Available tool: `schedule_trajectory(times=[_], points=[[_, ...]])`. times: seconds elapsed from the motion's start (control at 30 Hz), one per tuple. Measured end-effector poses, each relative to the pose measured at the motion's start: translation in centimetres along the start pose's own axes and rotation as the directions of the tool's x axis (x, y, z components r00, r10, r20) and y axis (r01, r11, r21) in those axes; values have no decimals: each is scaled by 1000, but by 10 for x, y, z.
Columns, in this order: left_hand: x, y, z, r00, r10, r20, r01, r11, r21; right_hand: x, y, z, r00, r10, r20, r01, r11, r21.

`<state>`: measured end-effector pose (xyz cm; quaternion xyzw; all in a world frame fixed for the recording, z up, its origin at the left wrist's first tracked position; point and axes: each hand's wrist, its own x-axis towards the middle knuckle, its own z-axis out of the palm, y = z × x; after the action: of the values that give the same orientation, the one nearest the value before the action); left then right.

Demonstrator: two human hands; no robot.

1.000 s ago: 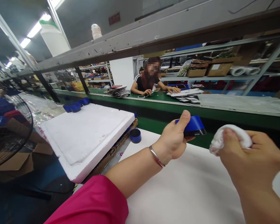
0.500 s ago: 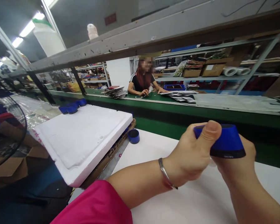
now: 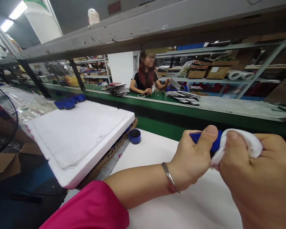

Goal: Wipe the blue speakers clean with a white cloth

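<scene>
Both hands meet above the counter: the left hand still clamps the blue piece, while the right hand, clenched around a white cloth, has returned, now rubbing it.

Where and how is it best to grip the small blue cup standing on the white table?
Probably by its round side wall, from above. The blue cup stands upright with its open mouth up, beside the foam board, so the side toward the board is tight. Two fingers across the rim, on its free sides over the table, would likely hold it.
</scene>
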<state>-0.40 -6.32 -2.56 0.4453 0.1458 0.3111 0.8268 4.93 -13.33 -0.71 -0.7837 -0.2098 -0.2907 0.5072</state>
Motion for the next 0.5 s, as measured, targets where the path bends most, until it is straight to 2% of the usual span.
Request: schedule_trajectory(times=[0.07, 0.13, 0.2, 0.27, 0.33, 0.4, 0.5], points=[[0, -3, -1, 999, 22, -28, -21, 999, 28, 4, -1, 1, 997, 61, 56, -60, 998, -27], [-2, -3, -2, 997, 52, -59, -47, 996, 82, 12, 3, 2, 972, 194, 132, -187, 980, -65], [-4, 0, -3, 996, 75, -52, -67, 988, 140, 23, 8, 3, 906, 356, 230, -341, 934, -103], [-8, 3, -3, 997, 79, 26, -83, 979, 188, 32, 13, 2, 830, 470, 299, -453, 882, -130], [-10, 6, -2, 991, 80, 110, -102, 971, 215, 38, 16, -1, 785, 517, 342, -512, 851, -113], [-9, 8, -2, 989, 92, 119, -115, 973, 200, 40, 18, -5, 765, 522, 376, -551, 834, -37], [-2, 13, -2, 989, 112, 96, -120, 989, 81, 38, 19, -14, 792, 483, 373, -557, 822, 118]])
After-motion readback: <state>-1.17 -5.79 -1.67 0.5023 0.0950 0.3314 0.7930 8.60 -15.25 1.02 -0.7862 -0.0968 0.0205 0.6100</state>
